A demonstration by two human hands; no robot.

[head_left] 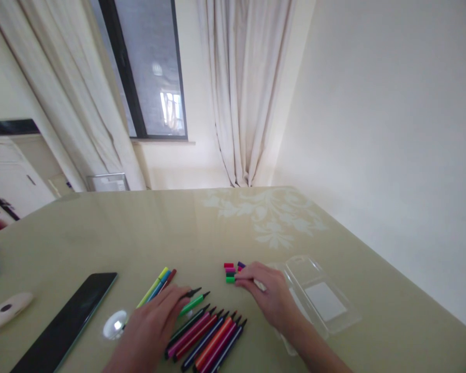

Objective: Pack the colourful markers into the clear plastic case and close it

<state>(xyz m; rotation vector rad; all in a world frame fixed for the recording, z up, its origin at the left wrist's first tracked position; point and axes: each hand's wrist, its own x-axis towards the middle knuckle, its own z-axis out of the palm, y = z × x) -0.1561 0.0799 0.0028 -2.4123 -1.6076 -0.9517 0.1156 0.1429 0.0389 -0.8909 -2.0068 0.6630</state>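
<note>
My left hand [155, 321] is closed around a black felt-tip marker [192, 292], its bare tip pointing right. Just below that tip lies an uncapped green marker [194, 304]. Several more uncapped markers [209, 342] lie side by side between my hands, in dark green, pink, red, blue and orange. My right hand [266, 290] has its fingertips pinched together beside a small group of marker caps [230, 270]; what the fingers hold, if anything, is hidden. Beyond my left hand, yellow, blue and dark red markers [159, 284] stick out, partly covered by it.
A clear plastic case [326, 300] lies open at the right, partly under my right forearm. To the left are a black-screened phone or tablet [66, 324], a pale oval object [8, 311] and a shiny round clear piece [115, 325]. A wall borders the table's [171, 223] right side.
</note>
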